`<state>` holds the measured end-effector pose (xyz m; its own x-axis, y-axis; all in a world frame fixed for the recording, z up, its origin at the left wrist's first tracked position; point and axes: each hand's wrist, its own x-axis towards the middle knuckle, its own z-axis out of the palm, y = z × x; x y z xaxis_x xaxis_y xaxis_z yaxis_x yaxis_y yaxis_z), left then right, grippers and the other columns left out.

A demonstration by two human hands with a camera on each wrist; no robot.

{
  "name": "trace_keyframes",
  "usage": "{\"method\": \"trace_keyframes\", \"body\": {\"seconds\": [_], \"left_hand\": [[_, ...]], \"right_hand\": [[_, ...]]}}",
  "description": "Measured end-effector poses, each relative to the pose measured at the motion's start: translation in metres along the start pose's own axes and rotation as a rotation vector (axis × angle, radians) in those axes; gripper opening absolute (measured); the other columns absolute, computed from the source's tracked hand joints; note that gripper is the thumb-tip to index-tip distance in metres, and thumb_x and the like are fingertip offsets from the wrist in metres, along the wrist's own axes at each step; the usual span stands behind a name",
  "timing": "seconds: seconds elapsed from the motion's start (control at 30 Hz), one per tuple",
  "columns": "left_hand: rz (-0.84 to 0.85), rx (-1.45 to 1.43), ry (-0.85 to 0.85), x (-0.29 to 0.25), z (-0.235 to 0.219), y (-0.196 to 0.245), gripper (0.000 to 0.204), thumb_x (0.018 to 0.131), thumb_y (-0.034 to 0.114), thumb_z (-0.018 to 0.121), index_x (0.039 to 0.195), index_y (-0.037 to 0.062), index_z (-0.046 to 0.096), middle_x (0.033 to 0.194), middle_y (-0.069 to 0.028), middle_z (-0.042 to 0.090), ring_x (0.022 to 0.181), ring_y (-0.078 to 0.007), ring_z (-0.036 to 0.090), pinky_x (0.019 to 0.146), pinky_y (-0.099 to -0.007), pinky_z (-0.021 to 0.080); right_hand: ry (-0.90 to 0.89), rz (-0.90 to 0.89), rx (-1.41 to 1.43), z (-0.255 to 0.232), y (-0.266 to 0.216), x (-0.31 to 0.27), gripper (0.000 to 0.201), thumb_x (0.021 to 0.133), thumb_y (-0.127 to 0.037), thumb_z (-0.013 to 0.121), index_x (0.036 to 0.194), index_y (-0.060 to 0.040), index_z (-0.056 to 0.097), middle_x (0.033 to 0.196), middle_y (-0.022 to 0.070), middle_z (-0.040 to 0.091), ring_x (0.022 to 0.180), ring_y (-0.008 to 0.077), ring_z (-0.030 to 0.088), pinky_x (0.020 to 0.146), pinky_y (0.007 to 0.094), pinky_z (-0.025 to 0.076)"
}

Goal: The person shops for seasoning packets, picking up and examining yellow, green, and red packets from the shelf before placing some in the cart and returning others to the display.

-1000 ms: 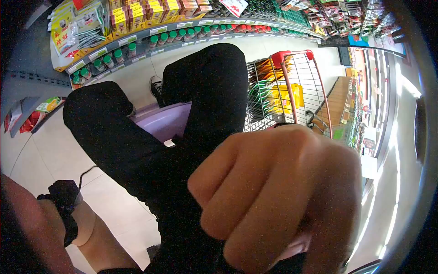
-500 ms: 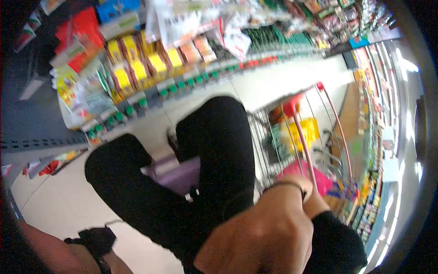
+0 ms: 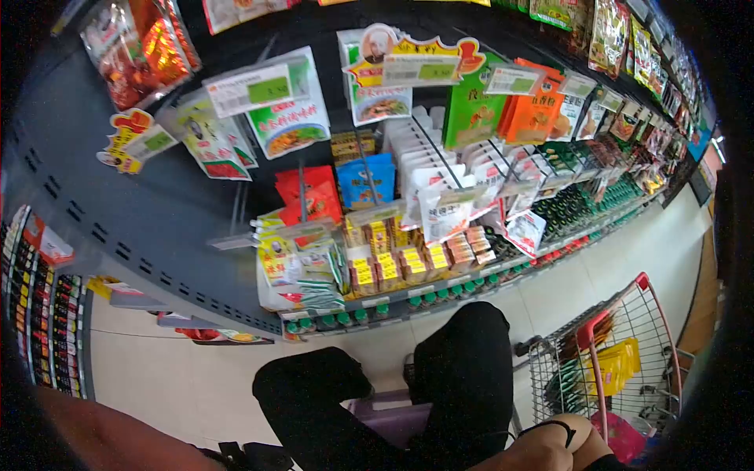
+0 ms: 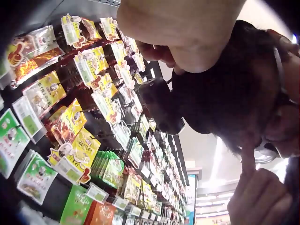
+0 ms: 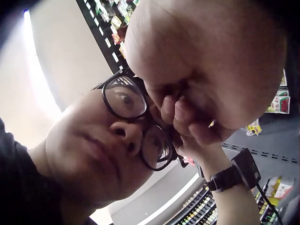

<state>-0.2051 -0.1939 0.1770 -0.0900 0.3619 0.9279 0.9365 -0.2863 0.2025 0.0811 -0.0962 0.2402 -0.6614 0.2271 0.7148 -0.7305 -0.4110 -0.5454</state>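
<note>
My right hand (image 4: 260, 199) is up at my face, its index finger extended to the glasses (image 4: 266, 151) and its other fingers folded. In the right wrist view its fingertips (image 5: 180, 111) curl in toward the palm, with nothing seen in them, beside the glasses' dark frame. Only the back of this hand and its black wristband (image 3: 556, 426) show low in the head view. My left hand (image 4: 180, 30) is raised beside my head, close to the black block (image 4: 161, 104) worn there; its fingertips are partly hidden. A black strap with a small box (image 5: 229, 180) circles the left wrist.
Shelves of hanging seasoning packets (image 3: 290, 106), boxes (image 3: 393, 267) and green-lidded jars (image 3: 345, 320) stand ahead. A cart (image 3: 605, 369) with yellow packets is on my right. My knees (image 3: 463, 345) are bent over a purple stool (image 3: 389, 420) on the tiled floor (image 3: 181, 385).
The head view has tilted up, bringing more shelving into view. My right hand, which filled the lower middle, has dropped to the bottom edge. The cart now appears lower and farther right.
</note>
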Motion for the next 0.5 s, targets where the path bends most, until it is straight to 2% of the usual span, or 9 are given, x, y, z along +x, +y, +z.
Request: {"method": "trace_keyframes", "body": {"seconds": [0.17, 0.3, 0.5], "left_hand": [[0.004, 0.002, 0.035, 0.004, -0.004, 0.008, 0.033, 0.091, 0.039, 0.062, 0.090, 0.0076, 0.054, 0.081, -0.0046, 0.049, 0.065, -0.0136, 0.043, 0.056, -0.0288, 0.032], [0.006, -0.020, 0.054, 0.007, -0.009, 0.016, 0.033, 0.092, 0.040, 0.062, 0.089, 0.0076, 0.054, 0.080, -0.0045, 0.049, 0.065, -0.0135, 0.043, 0.056, -0.0287, 0.032], [0.037, -0.028, 0.090, 0.028, -0.015, 0.032, 0.034, 0.092, 0.040, 0.062, 0.088, 0.0076, 0.053, 0.080, -0.0043, 0.048, 0.065, -0.0134, 0.043, 0.056, -0.0286, 0.031]], "right_hand": [[-0.104, -0.054, 0.038, 0.013, -0.004, 0.000, 0.037, 0.102, -0.027, 0.043, 0.095, 0.0005, 0.067, 0.073, 0.0086, 0.057, 0.059, 0.0236, 0.055, 0.054, 0.0367, 0.039], [-0.141, -0.026, 0.003, 0.031, -0.015, -0.004, 0.034, 0.101, -0.026, 0.046, 0.091, -0.0002, 0.066, 0.072, 0.0084, 0.057, 0.059, 0.0234, 0.055, 0.053, 0.0361, 0.039], [-0.122, -0.095, -0.039, 0.063, -0.025, 0.004, 0.030, 0.100, -0.023, 0.049, 0.085, -0.0016, 0.065, 0.070, 0.0089, 0.056, 0.056, 0.0236, 0.053, 0.050, 0.0367, 0.037]]}}
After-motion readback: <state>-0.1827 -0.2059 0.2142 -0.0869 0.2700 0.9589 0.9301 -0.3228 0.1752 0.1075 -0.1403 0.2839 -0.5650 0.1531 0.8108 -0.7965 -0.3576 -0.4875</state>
